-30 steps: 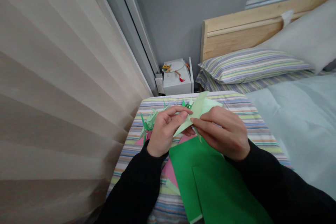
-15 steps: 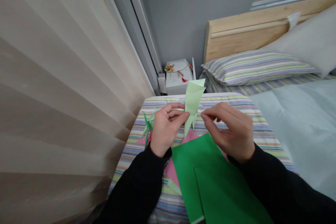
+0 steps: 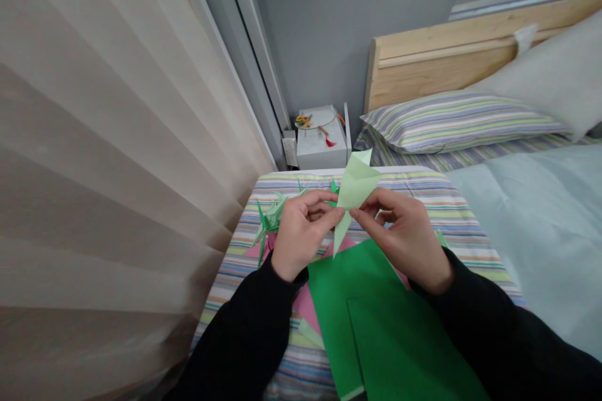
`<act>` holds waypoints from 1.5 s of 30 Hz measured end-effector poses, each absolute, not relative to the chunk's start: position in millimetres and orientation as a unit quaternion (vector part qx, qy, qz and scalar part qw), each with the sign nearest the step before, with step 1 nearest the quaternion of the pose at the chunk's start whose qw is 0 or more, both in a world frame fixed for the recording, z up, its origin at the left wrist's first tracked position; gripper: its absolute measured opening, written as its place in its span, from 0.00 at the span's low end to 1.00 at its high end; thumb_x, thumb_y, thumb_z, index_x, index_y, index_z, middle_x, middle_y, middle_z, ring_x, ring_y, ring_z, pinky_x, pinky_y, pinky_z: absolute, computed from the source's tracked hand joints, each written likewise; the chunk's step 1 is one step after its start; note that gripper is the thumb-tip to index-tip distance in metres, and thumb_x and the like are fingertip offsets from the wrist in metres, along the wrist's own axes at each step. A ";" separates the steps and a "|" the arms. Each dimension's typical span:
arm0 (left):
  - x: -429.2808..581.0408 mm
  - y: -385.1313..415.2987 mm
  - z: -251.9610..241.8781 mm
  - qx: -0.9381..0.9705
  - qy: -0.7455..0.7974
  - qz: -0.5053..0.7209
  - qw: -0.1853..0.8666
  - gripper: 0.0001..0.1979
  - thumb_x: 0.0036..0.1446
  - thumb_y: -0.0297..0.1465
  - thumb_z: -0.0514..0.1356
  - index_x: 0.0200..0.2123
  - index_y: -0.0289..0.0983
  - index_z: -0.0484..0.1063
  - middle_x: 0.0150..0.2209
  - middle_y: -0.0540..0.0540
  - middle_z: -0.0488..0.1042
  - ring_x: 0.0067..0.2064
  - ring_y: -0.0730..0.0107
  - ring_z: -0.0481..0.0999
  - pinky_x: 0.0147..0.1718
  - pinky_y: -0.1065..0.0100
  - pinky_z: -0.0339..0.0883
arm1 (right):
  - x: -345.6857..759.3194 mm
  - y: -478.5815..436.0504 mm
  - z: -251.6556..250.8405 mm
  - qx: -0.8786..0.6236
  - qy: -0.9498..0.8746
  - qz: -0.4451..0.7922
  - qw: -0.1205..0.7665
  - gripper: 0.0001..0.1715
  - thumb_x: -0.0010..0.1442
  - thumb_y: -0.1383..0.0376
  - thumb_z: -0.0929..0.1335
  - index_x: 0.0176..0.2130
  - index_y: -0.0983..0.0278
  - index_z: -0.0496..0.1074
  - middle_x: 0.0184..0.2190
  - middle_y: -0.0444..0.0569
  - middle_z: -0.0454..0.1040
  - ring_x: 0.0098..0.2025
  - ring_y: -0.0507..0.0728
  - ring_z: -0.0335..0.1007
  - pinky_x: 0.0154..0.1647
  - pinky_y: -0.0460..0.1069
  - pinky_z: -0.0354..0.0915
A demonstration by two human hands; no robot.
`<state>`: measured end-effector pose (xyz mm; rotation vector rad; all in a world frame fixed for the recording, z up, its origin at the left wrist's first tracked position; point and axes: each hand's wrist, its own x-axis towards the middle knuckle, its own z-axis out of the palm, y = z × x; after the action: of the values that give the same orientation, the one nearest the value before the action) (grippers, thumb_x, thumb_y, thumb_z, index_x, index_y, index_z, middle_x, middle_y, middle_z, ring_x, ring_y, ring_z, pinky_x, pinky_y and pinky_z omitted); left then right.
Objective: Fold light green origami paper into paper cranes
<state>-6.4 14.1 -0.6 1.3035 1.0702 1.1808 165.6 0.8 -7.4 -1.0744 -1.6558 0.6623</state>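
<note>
Pale green folded paper [image 3: 357, 183], wide at top, tapering to point below

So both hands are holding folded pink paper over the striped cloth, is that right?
Not quite: the folded paper is light green, not pink, as the head view shows. The left hand and right hand do both hold it, over the striped cloth.

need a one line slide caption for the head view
Left hand and right hand hold a folded pale green paper above a striped cloth bearing green sheets.
</note>
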 end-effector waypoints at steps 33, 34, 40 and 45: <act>-10.5 17.9 -4.9 0.502 0.436 0.418 0.618 0.12 0.49 0.34 0.70 0.36 0.35 0.81 0.22 0.53 0.69 0.20 0.80 0.60 0.20 0.73 0.51 | 178.3 0.6 2.6 -0.464 -0.720 -0.075 0.511 0.29 0.59 0.70 0.71 0.59 0.61 0.67 0.59 0.57 0.75 0.64 0.71 0.66 0.66 0.69 0.54; -11.5 17.6 -3.8 0.504 0.438 0.397 0.630 0.11 0.48 0.34 0.71 0.35 0.34 0.81 0.21 0.53 0.68 0.20 0.81 0.60 0.19 0.73 0.49 | 178.4 1.5 2.5 -0.468 -0.731 -0.067 0.491 0.31 0.59 0.70 0.71 0.60 0.60 0.67 0.60 0.56 0.75 0.66 0.71 0.64 0.68 0.71 0.50; -20.1 19.8 3.2 0.503 0.443 0.345 0.657 0.16 0.48 0.40 0.71 0.35 0.34 0.84 0.24 0.47 0.75 0.23 0.73 0.68 0.22 0.70 0.56 | 184.8 7.0 1.5 -0.435 -0.780 0.058 0.447 0.03 0.63 0.67 0.71 0.39 0.61 0.77 0.38 0.48 0.83 0.44 0.62 0.79 0.59 0.62 0.61; -21.2 22.4 3.9 0.461 0.340 0.506 0.645 0.38 0.58 0.62 0.53 0.40 0.34 0.83 0.41 0.35 0.82 0.47 0.47 0.79 0.43 0.55 0.72 | 189.6 9.4 4.5 -0.495 -0.685 0.157 0.511 0.05 0.62 0.64 0.72 0.34 0.63 0.78 0.30 0.46 0.81 0.31 0.56 0.75 0.36 0.50 0.65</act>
<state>-21.2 22.4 3.9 1.0501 0.7731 1.1525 189.6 9.4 4.5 -1.1905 -1.6492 0.3770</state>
